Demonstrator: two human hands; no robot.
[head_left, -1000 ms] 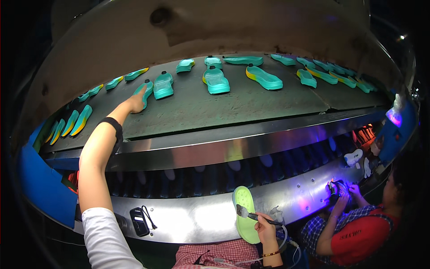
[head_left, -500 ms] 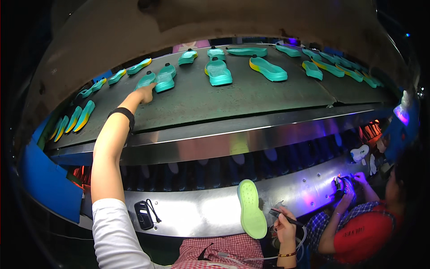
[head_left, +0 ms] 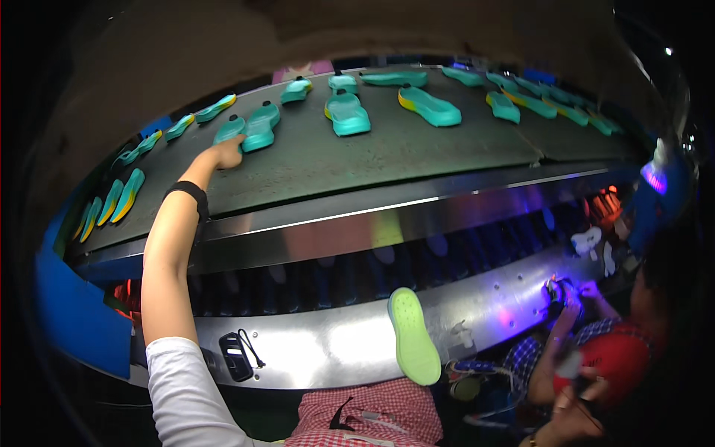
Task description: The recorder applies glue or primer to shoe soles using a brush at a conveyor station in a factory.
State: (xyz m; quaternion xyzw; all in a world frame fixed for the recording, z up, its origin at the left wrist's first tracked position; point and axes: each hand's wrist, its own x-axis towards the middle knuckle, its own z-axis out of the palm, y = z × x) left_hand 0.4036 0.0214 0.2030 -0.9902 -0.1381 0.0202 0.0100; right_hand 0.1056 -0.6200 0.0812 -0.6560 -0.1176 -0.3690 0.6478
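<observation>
My left hand (head_left: 229,152) reaches far out over the dark belt, closed on the near end of a teal shoe sole (head_left: 229,130). Another teal sole (head_left: 261,125) lies right against it. Blurred at the lower right, my right hand (head_left: 573,419) is raised away from the bench, fingers curled around a dark pen-like tool (head_left: 582,384), partly hidden. A lime-green sole (head_left: 414,339) lies lengthwise on the metal bench in front of me, apart from both hands.
Several teal-and-yellow soles, one of them this one (head_left: 430,107), rest across the belt (head_left: 298,167). A black device with a strap (head_left: 237,356) lies on the bench (head_left: 313,350). At right, a co-worker in red (head_left: 611,365) works under purple light near a lamp (head_left: 657,176).
My right hand has swung right and down, away from the lime-green sole, with the tool. The left hand stays at the teal sole. The whole view has shifted slightly.
</observation>
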